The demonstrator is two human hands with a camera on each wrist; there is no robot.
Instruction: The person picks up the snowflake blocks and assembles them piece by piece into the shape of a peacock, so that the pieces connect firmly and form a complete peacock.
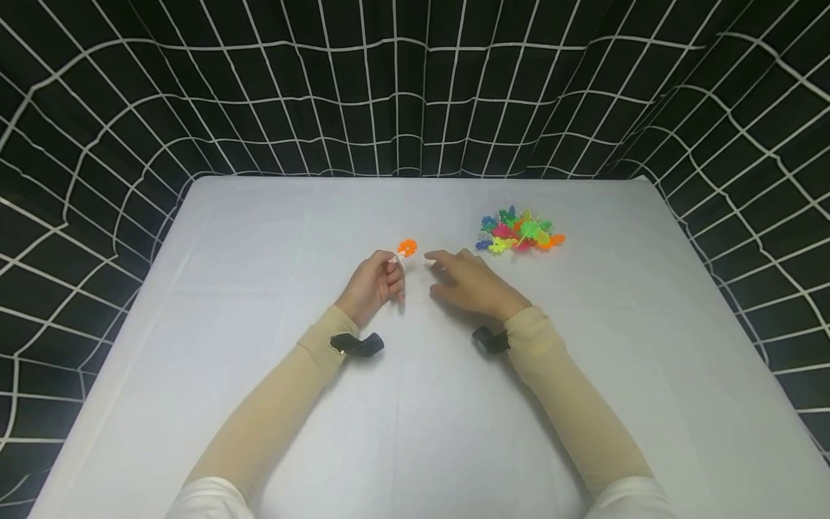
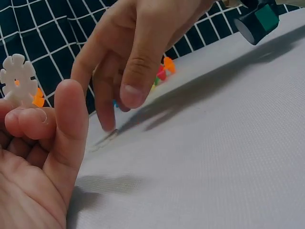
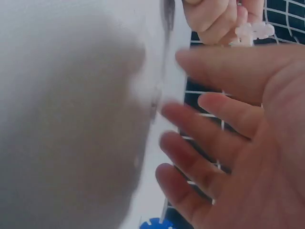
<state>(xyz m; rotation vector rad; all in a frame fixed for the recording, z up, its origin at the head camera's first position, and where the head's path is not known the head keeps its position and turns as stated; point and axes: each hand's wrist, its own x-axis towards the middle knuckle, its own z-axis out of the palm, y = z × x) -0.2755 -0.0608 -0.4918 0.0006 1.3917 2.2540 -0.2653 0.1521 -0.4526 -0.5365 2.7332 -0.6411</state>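
Between its thumb and fingers, my left hand pinches a white snowflake disc with notched edges. An orange snowflake disc shows right behind the white one; whether they are joined I cannot tell. My right hand is a short way to the right, fingers spread and slightly bent, nothing held. Just below its fingertips, a pale flat piece lies on the table, too faint to make out fully. The right wrist view shows white notched pieces at the left hand's fingers.
A pile of colourful snowflake discs lies beyond my right hand, at the back right of the white table. A blue disc shows at the bottom of the right wrist view. Dark grid-patterned curtain surrounds the table's back and sides.
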